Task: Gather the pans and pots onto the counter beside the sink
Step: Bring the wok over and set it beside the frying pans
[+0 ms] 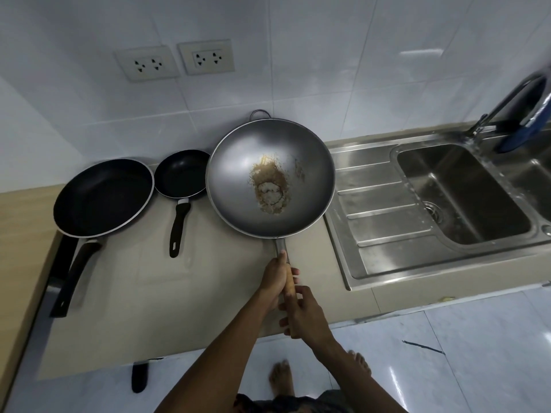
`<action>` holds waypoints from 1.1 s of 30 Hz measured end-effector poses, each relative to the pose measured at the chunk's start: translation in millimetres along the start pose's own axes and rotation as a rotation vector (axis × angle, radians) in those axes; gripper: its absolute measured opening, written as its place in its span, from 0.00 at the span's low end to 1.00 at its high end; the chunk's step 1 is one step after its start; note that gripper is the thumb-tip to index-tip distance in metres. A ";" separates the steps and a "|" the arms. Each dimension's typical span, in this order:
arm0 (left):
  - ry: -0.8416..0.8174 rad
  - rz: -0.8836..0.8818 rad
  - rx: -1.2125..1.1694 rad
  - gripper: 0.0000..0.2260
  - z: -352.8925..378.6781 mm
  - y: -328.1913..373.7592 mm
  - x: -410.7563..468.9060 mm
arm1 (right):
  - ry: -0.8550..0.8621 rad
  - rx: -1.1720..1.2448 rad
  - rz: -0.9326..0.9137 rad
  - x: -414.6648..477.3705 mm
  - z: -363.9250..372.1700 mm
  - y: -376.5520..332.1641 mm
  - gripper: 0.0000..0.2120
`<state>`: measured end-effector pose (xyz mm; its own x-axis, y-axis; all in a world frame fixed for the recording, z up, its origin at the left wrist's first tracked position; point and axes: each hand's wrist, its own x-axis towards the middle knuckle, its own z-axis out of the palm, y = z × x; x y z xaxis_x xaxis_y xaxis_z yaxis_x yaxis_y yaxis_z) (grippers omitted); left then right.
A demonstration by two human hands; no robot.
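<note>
A large grey wok with brown residue in its bowl is over the beige counter, its right rim reaching the sink's drainboard. Whether it rests on the counter or hangs just above it, I cannot tell. My left hand grips its wooden handle high up, and my right hand grips the same handle just below. A small black frying pan sits directly left of the wok. Further left lies a large black frying pan, with its handle pointing toward me.
The steel sink with its drainboard lies to the right, under a faucet. A blue round object leans behind the faucet. Two wall sockets sit above the pans. A black handle pokes out below the counter's front edge.
</note>
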<state>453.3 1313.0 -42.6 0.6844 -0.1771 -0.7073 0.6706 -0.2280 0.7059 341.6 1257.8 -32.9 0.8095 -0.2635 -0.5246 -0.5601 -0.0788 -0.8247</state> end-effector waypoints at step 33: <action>0.252 0.356 0.499 0.24 2.1 0.9 -49.4 | 0.073 -0.252 -0.104 -9.4 -31.4 1.3 0.22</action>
<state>419.5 1319.6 -7.1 0.9264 -0.1083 -0.3607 0.2191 -0.6239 0.7501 327.7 1229.9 -22.4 0.8554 -0.3093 -0.4155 -0.5079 -0.3435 -0.7900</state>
